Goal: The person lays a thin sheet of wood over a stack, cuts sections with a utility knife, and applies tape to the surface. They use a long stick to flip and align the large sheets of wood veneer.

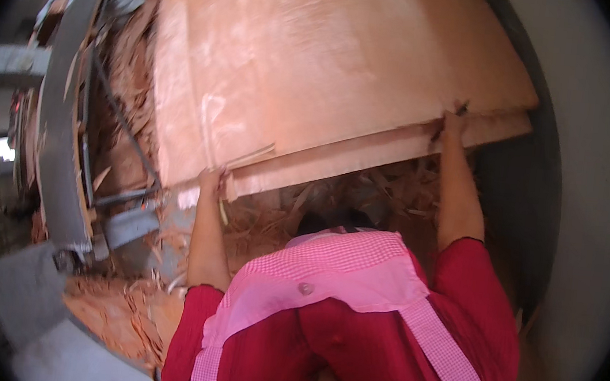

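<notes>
A broad, pale orange-brown wood veneer sheet (pixel 332 61) lies in front of me, on what looks like a stack of similar sheets. Its near edge runs slantwise, higher at the right. My left hand (pixel 212 179) is closed on that edge near the left corner, beside a thin loose splinter (pixel 253 155). Farther along, my right hand (pixel 452 124) grips the same edge near the right corner. Between my hands a lower sheet's strip (pixel 337 163) shows beneath the top one. The undersides and most of my fingers are hidden.
Torn veneer scraps (pixel 273 217) litter the floor below the edge and the left side. A long dark panel (pixel 63 108) and a metal frame (pixel 125 118) stand at the left. A grey wall (pixel 592 181) rises close on the right.
</notes>
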{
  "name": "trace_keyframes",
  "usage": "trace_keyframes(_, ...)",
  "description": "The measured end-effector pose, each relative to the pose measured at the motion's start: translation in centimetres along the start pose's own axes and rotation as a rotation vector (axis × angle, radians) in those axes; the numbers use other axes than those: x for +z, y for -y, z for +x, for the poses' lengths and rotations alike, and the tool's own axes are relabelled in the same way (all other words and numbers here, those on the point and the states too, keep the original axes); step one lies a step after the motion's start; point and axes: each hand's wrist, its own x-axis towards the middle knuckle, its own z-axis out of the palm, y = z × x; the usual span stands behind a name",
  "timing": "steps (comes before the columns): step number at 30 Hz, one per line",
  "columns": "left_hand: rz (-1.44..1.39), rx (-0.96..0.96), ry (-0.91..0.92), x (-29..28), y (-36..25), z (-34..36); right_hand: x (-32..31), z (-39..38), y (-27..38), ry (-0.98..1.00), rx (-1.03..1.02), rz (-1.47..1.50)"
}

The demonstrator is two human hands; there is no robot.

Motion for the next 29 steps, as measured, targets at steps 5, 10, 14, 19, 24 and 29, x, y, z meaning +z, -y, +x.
trace_keyframes(5,-0.014,-0.045,-0.053,-1.3,0.0,-1.5,2.0,-4.7,5.1,0.088,0.208,0.019)
trace_keyframes(10,-0.077,-0.045,-0.076,-1.3,-0.1,-1.9,2.0,-5.8,7.1,0.107,0.195,0.026)
trace_keyframes(14,-0.104,0.025,-0.118,-0.2,0.3,-2.9,1.5,-6.2,7.5,0.036,0.159,0.074)
trace_keyframes(19,-0.052,-0.032,-0.176,-0.6,-2.5,-2.7,3.2,-6.5,9.2,0.052,0.190,-0.049)
trace_keyframes(24,-0.060,-0.038,-0.199,0.1,-2.4,-2.9,2.8,-6.7,8.3,-0.041,0.229,-0.002)
trace_keyframes(29,-0.112,0.009,-0.125,-0.7,-0.1,-2.0,2.7,-6.0,7.5,-0.042,0.194,0.064)
